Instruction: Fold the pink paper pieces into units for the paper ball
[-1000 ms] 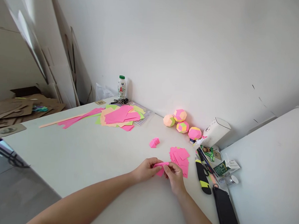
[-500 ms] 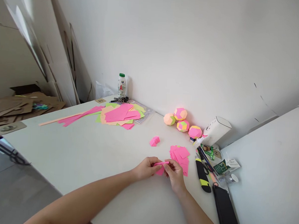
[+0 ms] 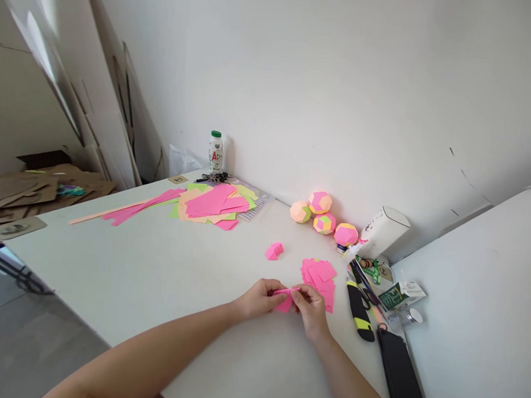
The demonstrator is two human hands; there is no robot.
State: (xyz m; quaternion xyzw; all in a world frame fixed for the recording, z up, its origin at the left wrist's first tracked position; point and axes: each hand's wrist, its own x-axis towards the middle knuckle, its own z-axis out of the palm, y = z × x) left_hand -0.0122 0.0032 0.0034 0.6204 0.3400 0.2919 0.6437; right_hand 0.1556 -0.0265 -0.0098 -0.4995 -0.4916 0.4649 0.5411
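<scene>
Between my two hands is a piece of pink paper (image 3: 284, 304) with a fold along its upper edge. My left hand (image 3: 262, 298) pinches its left side, thumb on top. My right hand (image 3: 309, 310) grips the right end of the fold between thumb and fingers. Just behind my right hand lies a loose pile of pink paper pieces (image 3: 321, 276), partly covered by the hand. Farther back on the table sits a small cluster of folded pink paper (image 3: 274, 251). Several multicoloured paper balls (image 3: 320, 202) rest against the wall.
Pink, green and peach sheets (image 3: 216, 202) and long paper strips (image 3: 136, 206) lie at the back left, near a white bottle (image 3: 215, 153). On the right are a black-and-yellow cutter (image 3: 360, 311), a black case (image 3: 402, 375), a white box (image 3: 385, 232) and a lidded jar (image 3: 413, 316).
Both hands stay in nearly the same place on the pink paper. My right thumb has shifted slightly up toward the folded edge.
</scene>
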